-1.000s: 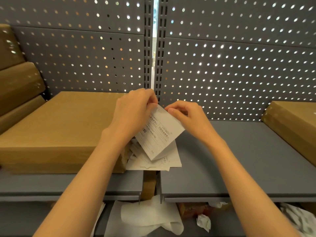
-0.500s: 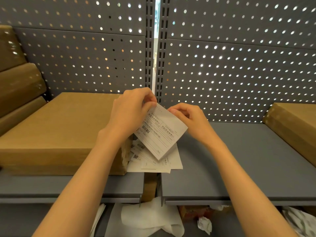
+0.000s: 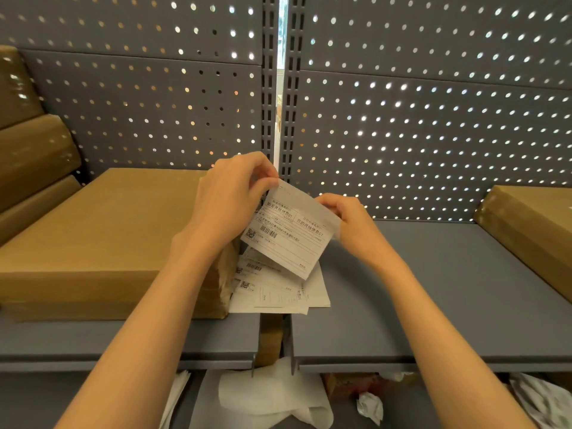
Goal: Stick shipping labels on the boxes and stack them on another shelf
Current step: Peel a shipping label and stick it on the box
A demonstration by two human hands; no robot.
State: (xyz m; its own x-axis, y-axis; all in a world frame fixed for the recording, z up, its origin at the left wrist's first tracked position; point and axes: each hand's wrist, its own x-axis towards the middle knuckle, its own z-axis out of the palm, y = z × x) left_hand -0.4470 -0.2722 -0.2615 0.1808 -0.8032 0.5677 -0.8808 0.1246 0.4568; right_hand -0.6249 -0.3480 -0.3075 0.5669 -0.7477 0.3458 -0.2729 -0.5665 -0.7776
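A white shipping label (image 3: 289,236) with a barcode and printed text is held up between both hands over the shelf. My left hand (image 3: 230,201) pinches its top left corner. My right hand (image 3: 345,216) pinches its upper right edge, where a thin layer looks partly peeled back. Under it a loose pile of more labels (image 3: 278,289) lies on the shelf. A large flat brown box (image 3: 102,236) sits on the left shelf, beside the pile.
Several brown boxes (image 3: 31,150) lean stacked at far left. Another brown box (image 3: 532,230) lies at far right on the grey shelf (image 3: 433,289). A perforated grey back panel (image 3: 418,134) stands behind. Crumpled backing paper (image 3: 272,397) litters the lower shelf.
The label has turned flatter toward me and spread wider between my hands, showing more print. My right hand has shifted a little to the right along its edge.
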